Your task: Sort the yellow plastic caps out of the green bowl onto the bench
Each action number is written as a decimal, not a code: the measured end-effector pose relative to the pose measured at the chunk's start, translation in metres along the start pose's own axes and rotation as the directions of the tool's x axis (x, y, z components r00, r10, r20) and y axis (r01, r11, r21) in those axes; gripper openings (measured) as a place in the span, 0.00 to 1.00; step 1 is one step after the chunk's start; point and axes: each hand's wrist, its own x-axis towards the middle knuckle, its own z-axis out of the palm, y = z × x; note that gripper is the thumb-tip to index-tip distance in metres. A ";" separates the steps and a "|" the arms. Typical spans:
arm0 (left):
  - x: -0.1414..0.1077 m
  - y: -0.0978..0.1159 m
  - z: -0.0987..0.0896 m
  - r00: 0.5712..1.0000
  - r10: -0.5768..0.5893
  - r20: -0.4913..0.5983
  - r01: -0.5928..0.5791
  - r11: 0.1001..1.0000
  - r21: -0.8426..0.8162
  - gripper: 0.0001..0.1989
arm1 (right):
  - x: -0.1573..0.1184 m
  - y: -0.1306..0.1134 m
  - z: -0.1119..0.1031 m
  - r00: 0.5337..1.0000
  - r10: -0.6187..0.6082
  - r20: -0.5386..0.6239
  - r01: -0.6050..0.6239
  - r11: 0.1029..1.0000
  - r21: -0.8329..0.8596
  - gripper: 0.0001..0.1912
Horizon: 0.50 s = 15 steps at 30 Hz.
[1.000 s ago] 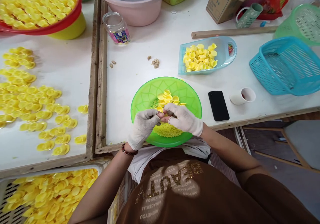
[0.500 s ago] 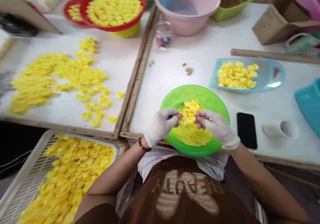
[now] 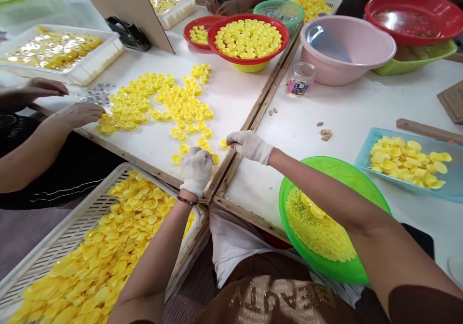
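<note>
My left hand (image 3: 197,170), in a white glove with bare fingertips, hovers at the near right corner of the left table with its fingers curled in. Yellow cup-shaped plastic pieces (image 3: 186,114) lie under and beyond it; whatever it grips is hidden. Gloved the same way, my right hand (image 3: 249,146) reaches across to the wooden divider, fingers pinched together. One loose yellow piece (image 3: 224,144) sits right at its fingertips; I cannot tell whether they hold it. Beneath my right forearm stands a green bowl (image 3: 334,169) with small yellow granules (image 3: 318,230) and a few yellow pieces.
A white crate (image 3: 77,227) heaped with yellow pieces is below left. Another person's hands (image 3: 77,114) work at the table's left. Behind are a red basin (image 3: 213,44), a pink basin (image 3: 347,68) and a clear jar (image 3: 301,79). A blue scoop (image 3: 401,182) with yellow pieces stands right.
Both hands have left the green bowl and moved left to the yellow pieces by the divider. The view has swung left, bringing another person's arms into sight.
</note>
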 end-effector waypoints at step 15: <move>-0.044 -0.042 -0.004 0.999 0.041 -0.029 -0.039 0.998 0.048 0.24 | 0.066 0.011 0.017 0.977 0.084 0.194 -0.011 0.937 -0.350 0.18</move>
